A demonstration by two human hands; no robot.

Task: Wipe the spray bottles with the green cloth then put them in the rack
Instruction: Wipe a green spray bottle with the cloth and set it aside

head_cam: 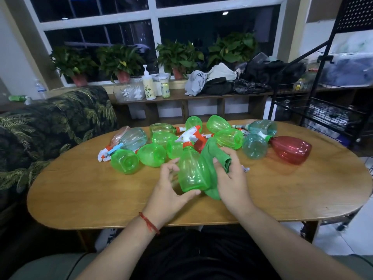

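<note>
- Bare wood is left open on the bench [76, 190] from its rounded left edge, in the lower left of the frame, as far as the hands.
- The near edge of the bench is crossed by both forearms in the lower middle of the frame.
- The left hand [171, 190] is curled round the lower left side of the green spray bottle [190, 170]; its thumb is set at the base corner, and its fingers [171, 168] are partly seen through the plastic.
- The green spray bottle is held at the centre of the frame, base toward the person, orange collar and white trigger head pointed away. Whether its base touches the bench cannot be told.
- The green cloth [212, 158] is pressed against the bottle's right side and gripped by the right hand [232, 178], a fold being pinched between thumb and fingers.
- More open wood is seen from the right hand to the bench's rounded right edge.
- The other spray bottles [149, 154], green, pale blue and one red bottle [290, 149], are laid on their sides in a band across the far half of the bench.
- A leaf-patterned sofa [50, 122] is seen at the left, potted plants [121, 61] along the window, and heaped clothes [222, 81] on a low shelf.
- The black wire rack [331, 112] stands at the right edge of the frame, well apart from the held bottle.
</note>
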